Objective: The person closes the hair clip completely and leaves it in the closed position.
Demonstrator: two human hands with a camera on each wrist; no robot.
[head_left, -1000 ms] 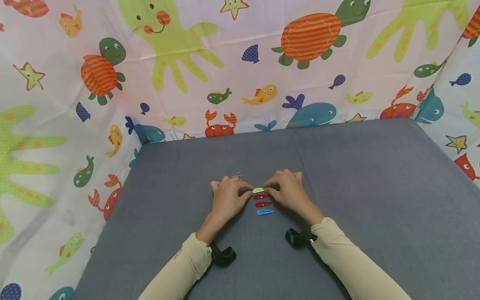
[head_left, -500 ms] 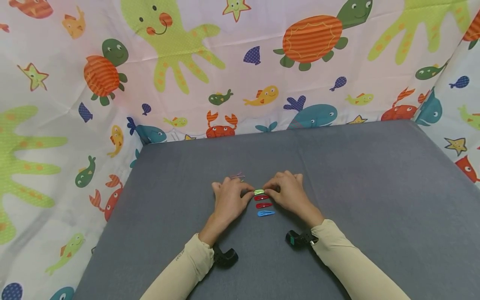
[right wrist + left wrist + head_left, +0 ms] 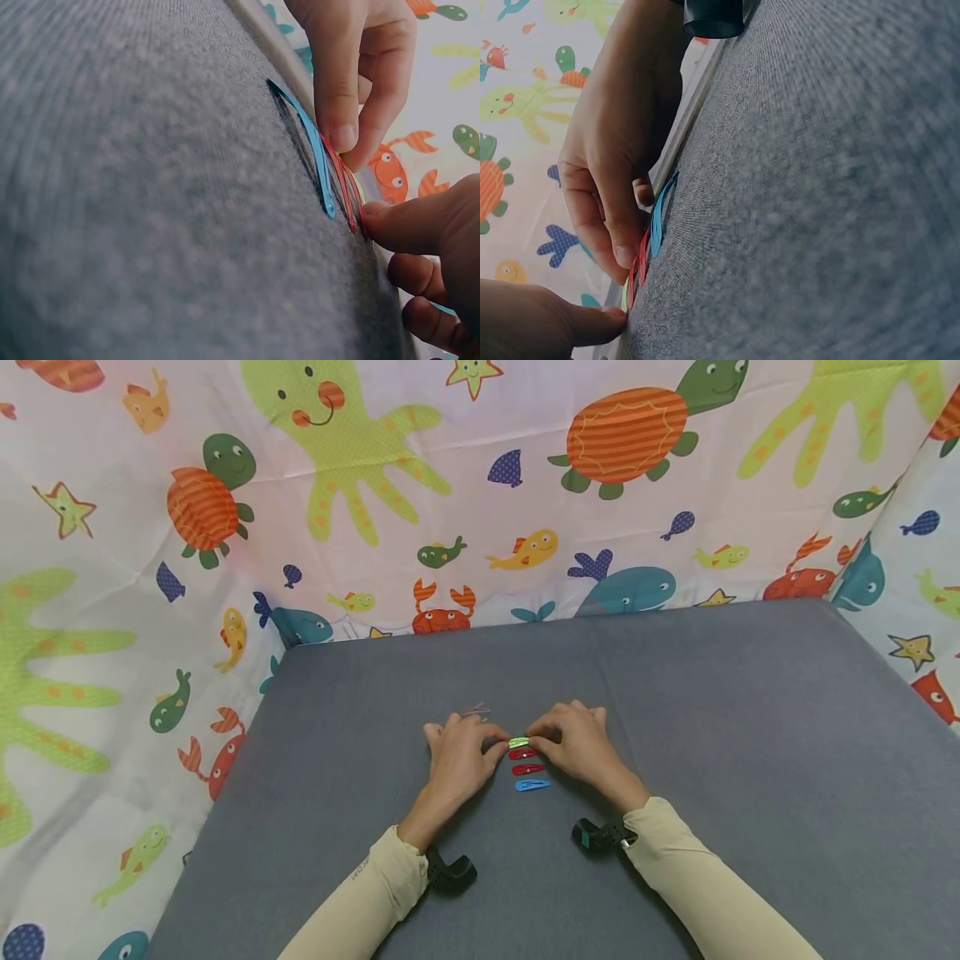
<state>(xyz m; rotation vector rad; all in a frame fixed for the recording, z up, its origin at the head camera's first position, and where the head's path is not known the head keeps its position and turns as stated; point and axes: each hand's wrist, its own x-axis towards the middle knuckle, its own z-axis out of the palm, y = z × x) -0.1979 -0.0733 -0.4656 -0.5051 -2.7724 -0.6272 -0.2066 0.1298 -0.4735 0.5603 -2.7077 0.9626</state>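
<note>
In the head view a yellow-green snap hair clip (image 3: 519, 742) lies at the far end of a short column of clips. My left hand (image 3: 459, 758) pinches its left end between thumb and forefinger, while my right hand (image 3: 583, 750) pinches its right end. Just nearer lie a red hair clip (image 3: 522, 754) and a second red hair clip (image 3: 528, 769), then a blue hair clip (image 3: 533, 785). Seen low from the right wrist, the blue clip (image 3: 319, 154) bows up from the cloth. Fingertips hide much of the green clip in both wrist views.
A small group of thin pinkish clips (image 3: 474, 710) lies just behind my left hand, partly covered by it. Grey cloth (image 3: 750, 760) covers the table. Printed sea-animal curtains (image 3: 480, 510) stand along its back and sides. A black wrist camera (image 3: 450, 872) hangs under each forearm.
</note>
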